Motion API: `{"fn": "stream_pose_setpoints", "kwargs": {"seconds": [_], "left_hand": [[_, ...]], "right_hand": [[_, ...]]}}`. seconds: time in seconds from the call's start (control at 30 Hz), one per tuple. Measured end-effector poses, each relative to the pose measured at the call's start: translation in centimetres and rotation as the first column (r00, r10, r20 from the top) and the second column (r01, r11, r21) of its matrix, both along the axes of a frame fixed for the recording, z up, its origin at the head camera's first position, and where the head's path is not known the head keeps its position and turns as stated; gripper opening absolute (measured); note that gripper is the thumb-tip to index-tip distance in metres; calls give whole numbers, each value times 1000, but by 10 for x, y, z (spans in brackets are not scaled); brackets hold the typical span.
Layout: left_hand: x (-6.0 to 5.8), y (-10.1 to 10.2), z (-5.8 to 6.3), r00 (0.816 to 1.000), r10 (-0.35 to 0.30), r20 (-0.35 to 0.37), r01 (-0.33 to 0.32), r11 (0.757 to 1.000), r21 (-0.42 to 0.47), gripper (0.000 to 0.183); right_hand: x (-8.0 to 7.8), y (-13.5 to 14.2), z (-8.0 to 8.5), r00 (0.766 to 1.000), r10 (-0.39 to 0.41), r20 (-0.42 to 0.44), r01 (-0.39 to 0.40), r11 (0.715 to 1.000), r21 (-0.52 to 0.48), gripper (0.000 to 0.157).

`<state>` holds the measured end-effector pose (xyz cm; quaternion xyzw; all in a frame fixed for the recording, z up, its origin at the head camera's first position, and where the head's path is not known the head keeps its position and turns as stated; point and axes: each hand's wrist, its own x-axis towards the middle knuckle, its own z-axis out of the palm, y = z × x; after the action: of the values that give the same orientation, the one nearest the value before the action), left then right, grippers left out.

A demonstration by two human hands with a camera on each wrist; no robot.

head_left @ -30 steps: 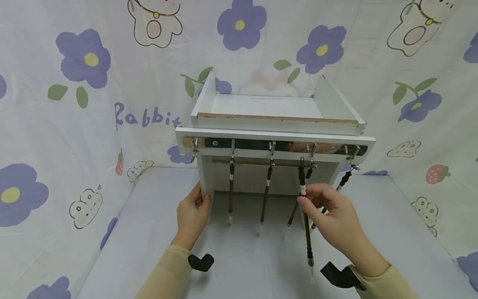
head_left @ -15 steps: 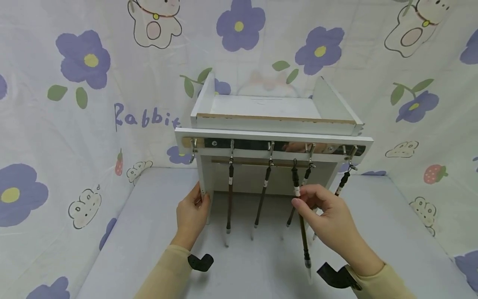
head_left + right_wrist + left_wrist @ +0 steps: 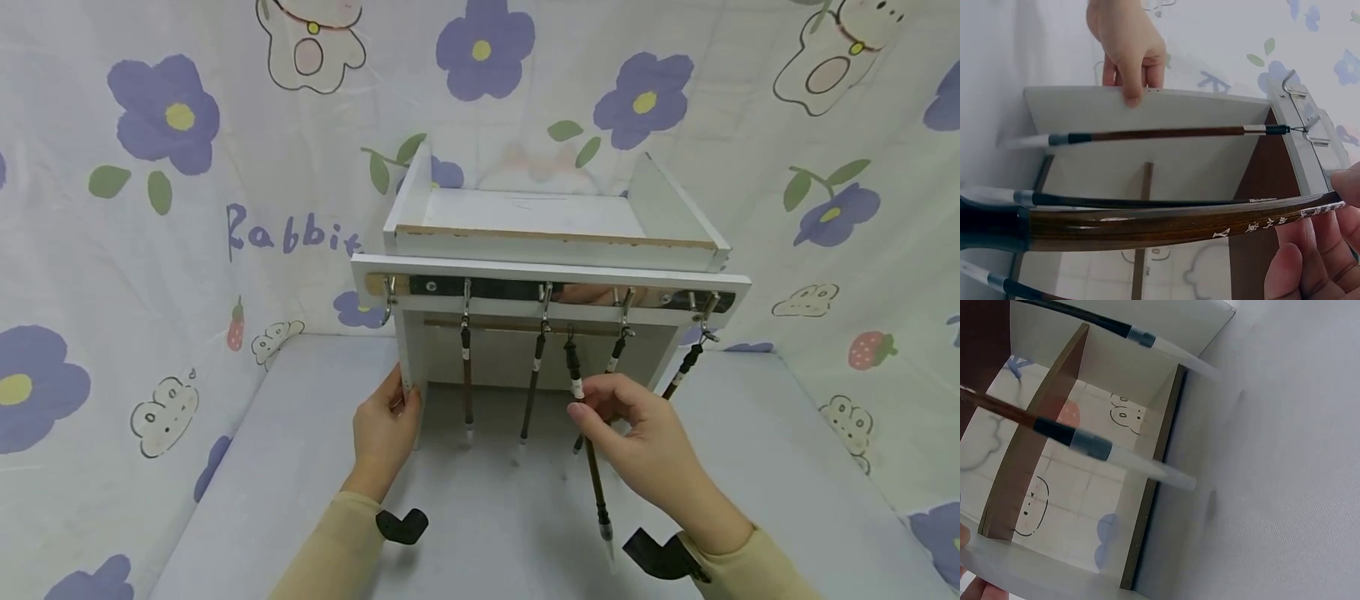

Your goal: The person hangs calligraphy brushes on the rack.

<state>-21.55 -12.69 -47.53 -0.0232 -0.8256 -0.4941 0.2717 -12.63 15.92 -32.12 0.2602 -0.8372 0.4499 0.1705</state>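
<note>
My right hand (image 3: 645,446) pinches a calligraphy brush (image 3: 594,479) near its upper end, thumb against the fingers. The brush slants with its white tip down, and its hanging loop is at the top, below the hook rail (image 3: 487,288). White characters run along its dark brown shaft (image 3: 1147,226) in the right wrist view. At the left, my left hand (image 3: 385,433) grips the side panel (image 3: 414,358) of a white wooden rack, thumb on the inner face. Several other calligraphy brushes (image 3: 531,392) hang from the metal hooks. The leftmost hook (image 3: 389,302) carries no brush.
An open-fronted shelf (image 3: 555,243) with raised sides tops the rack. A wooden crossbar (image 3: 1035,434) spans the frame behind the hanging brushes. The rack stands on a white-covered table (image 3: 262,500), with a flower-patterned cloth (image 3: 300,167) behind.
My right hand has moved left with the brush, whose loop passes from near the fourth hook to just right of the third. The hanging brushes sway slightly. My left hand stays on the panel.
</note>
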Motion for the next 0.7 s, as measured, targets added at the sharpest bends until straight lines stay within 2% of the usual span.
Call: {"fn": "stream_pose_setpoints", "kwargs": {"seconds": [0.13, 0.43, 0.53, 0.7], "left_hand": [[0, -2, 0, 1000, 0, -6, 0, 1000, 4, 44], [0, -2, 1, 1000, 3, -2, -3, 1000, 21, 43], [0, -1, 0, 1000, -4, -7, 4, 1000, 29, 43], [0, -1, -1, 1000, -4, -10, 4, 1000, 29, 43]], "right_hand": [[-2, -6, -2, 1000, 17, -10, -17, 1000, 7, 18], [-20, -9, -26, 996, 80, 41, -80, 997, -3, 15], [-19, -16, -24, 994, 91, 53, -91, 996, 5, 15], [-11, -33, -9, 991, 112, 73, -114, 993, 17, 15]]}}
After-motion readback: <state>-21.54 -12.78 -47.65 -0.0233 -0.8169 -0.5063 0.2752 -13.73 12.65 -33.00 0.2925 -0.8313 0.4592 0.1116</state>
